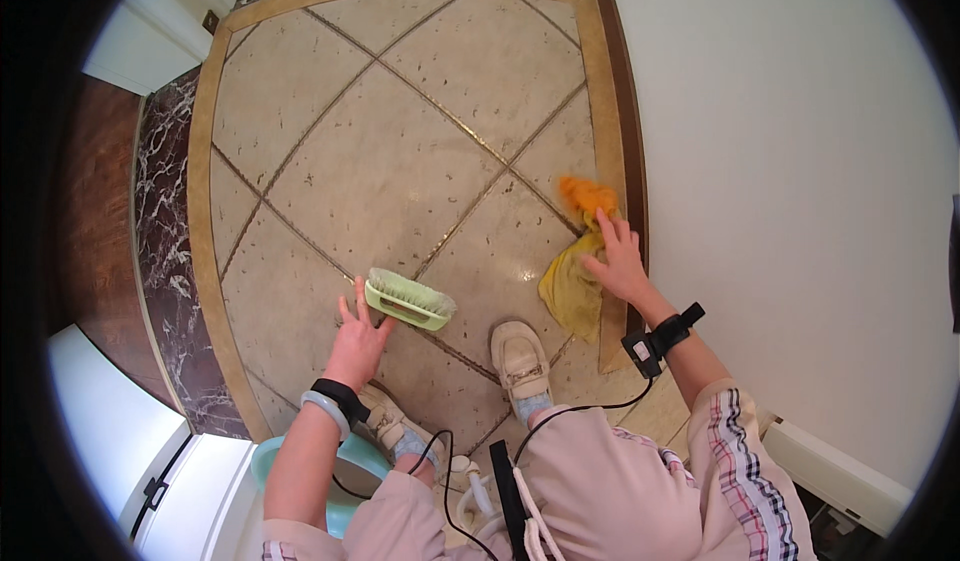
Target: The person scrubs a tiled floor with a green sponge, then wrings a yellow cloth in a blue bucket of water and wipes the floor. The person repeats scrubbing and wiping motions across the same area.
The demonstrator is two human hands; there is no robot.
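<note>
A pale green scrub brush (pixel 432 320) with whitish bristles is tilted on its long side over the tile floor. At its left end is my left hand (pixel 358 346), fingers spread, the thumb near the brush's lower edge and another finger beside its end; no firm grip shows. To the right, a yellow cloth (pixel 573 289) trails under my right hand (pixel 622 264), whose fingers are closed on it near the floor's right border. Beyond the fingertips is an orange cloth part (pixel 583 195), slightly blurred; whether it is a separate cloth, I cannot tell.
Beige tiles (pixel 400 141) with dark diagonal joints cover the floor. A white wall or door panel (pixel 790 191) rises at right, dark marbled stone (pixel 170 191) edges the left. A light teal basin (pixel 268 458) stands beside my left forearm. Black cables (pixel 575 408) run between my wristbands.
</note>
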